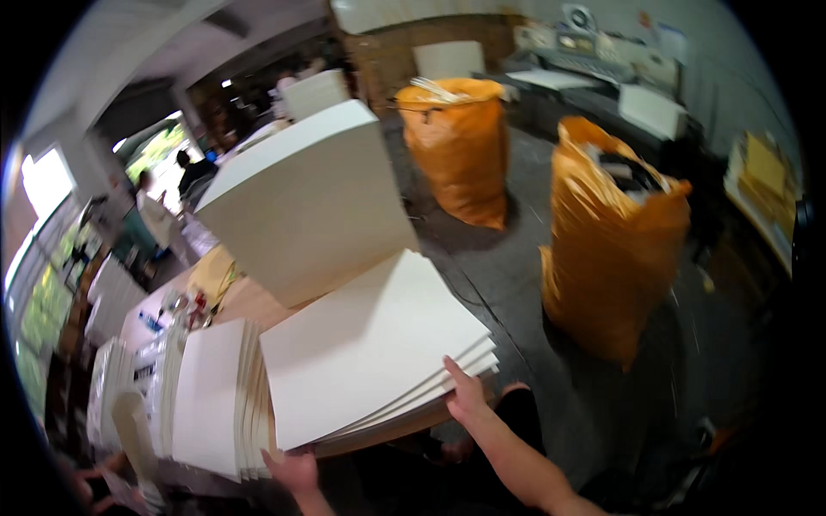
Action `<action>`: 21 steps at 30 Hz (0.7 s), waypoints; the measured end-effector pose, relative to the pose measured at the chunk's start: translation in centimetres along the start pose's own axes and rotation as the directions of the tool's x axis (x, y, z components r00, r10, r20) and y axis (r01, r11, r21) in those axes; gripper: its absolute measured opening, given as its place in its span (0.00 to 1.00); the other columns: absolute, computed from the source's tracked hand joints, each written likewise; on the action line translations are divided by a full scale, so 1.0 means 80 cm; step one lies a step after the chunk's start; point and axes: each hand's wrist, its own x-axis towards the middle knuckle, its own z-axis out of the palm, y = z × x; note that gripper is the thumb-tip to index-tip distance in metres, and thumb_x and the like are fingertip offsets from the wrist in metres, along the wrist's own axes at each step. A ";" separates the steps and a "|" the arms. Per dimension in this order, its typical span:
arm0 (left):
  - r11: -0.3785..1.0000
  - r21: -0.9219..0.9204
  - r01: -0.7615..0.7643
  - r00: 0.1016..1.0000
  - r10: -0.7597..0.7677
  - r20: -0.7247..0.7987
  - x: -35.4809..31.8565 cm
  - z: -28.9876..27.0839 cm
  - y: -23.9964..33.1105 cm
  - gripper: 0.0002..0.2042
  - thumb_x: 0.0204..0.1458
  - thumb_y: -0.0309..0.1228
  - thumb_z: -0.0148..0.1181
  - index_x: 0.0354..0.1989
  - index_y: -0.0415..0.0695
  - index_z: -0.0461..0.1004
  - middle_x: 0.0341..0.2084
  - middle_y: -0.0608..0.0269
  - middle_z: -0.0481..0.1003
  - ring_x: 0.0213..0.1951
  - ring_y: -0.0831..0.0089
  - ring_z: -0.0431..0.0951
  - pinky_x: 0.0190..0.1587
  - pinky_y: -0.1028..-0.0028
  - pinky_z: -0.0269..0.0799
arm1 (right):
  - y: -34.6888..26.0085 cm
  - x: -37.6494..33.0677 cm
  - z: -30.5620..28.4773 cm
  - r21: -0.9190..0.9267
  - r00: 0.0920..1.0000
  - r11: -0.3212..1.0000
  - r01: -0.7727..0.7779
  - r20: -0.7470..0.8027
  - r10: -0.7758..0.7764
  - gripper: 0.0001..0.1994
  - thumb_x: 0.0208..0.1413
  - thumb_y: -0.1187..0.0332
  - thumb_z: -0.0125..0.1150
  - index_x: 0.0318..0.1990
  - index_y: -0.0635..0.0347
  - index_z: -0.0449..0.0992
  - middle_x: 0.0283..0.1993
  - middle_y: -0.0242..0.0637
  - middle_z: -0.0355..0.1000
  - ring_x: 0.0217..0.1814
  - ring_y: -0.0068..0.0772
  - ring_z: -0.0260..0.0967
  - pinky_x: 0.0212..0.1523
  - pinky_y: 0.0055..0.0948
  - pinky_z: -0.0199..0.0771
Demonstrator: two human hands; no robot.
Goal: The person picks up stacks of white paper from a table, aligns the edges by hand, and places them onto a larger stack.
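Note:
A fanned stack of large white sheets (370, 344), thick like cardboard, lies at the near edge of the table in front of me. My right hand (467, 396) grips its right near edge, thumb on top and the other fingers hidden beneath. At the near left corner, my left hand (294, 471) holds the sheets' edge; its fingers are partly hidden. Just left of that hand stands another pile of white sheets (206, 400), its edges slightly uneven. Behind the fanned stack rises a tall block of stacked white sheets (314, 202).
Wrapped white bundles (155, 378) line the table's left, near small items and a blue bottle (151, 322). Two full orange sacks (456, 155) (607, 241) stand on the dark floor (516, 292) to the right. Other people (155, 211) are at far left; another's hand (99, 486) shows lower left.

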 end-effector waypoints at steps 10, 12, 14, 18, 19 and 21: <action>0.604 0.786 0.130 0.921 -0.368 0.130 0.143 0.030 0.090 0.36 0.66 0.54 0.51 0.70 0.34 0.62 0.58 0.50 0.76 0.58 0.61 0.78 0.62 0.67 0.72 | -0.016 0.011 -0.013 -0.142 0.992 0.986 -0.085 0.076 0.097 0.22 0.68 0.57 0.61 0.64 0.54 0.71 0.62 0.35 0.74 0.63 0.40 0.71 0.64 0.45 0.72; 0.432 0.845 0.315 0.831 -0.556 -0.025 0.161 0.040 0.095 0.28 0.63 0.38 0.59 0.69 0.37 0.65 0.60 0.52 0.75 0.60 0.61 0.76 0.64 0.65 0.70 | -0.022 0.012 -0.012 -0.101 0.986 0.987 -0.126 0.099 0.136 0.23 0.66 0.59 0.63 0.66 0.52 0.69 0.64 0.35 0.72 0.66 0.40 0.69 0.67 0.46 0.69; 0.373 0.908 0.191 0.856 -0.516 0.032 0.144 0.070 0.089 0.28 0.61 0.35 0.60 0.69 0.39 0.66 0.60 0.54 0.74 0.62 0.64 0.73 0.66 0.65 0.66 | -0.024 -0.002 0.003 -0.136 0.994 0.987 -0.091 0.047 0.098 0.25 0.66 0.58 0.63 0.67 0.55 0.68 0.67 0.36 0.70 0.68 0.42 0.67 0.71 0.48 0.65; 0.413 0.909 -0.058 0.888 -0.395 0.236 0.117 0.066 0.079 0.29 0.60 0.32 0.61 0.69 0.38 0.65 0.59 0.58 0.74 0.59 0.68 0.73 0.62 0.67 0.68 | -0.030 0.029 -0.017 -0.406 0.999 0.913 -0.046 -0.007 0.047 0.23 0.67 0.63 0.62 0.66 0.58 0.68 0.64 0.40 0.71 0.66 0.44 0.69 0.67 0.50 0.71; 0.440 0.895 -0.067 0.899 -0.363 0.245 0.103 0.061 0.083 0.29 0.59 0.33 0.62 0.68 0.37 0.65 0.58 0.57 0.74 0.58 0.68 0.73 0.62 0.66 0.68 | -0.030 0.030 -0.015 -0.451 0.999 0.892 -0.042 -0.020 0.036 0.22 0.67 0.64 0.61 0.65 0.58 0.68 0.62 0.40 0.72 0.64 0.44 0.70 0.65 0.49 0.74; 0.486 0.869 -0.096 0.911 -0.309 0.274 0.062 0.056 0.092 0.30 0.57 0.34 0.63 0.67 0.36 0.66 0.56 0.56 0.75 0.57 0.68 0.73 0.62 0.66 0.68 | -0.022 0.020 -0.003 -0.502 0.999 0.865 -0.013 0.027 0.030 0.23 0.66 0.68 0.61 0.67 0.58 0.67 0.63 0.41 0.71 0.65 0.44 0.69 0.67 0.50 0.72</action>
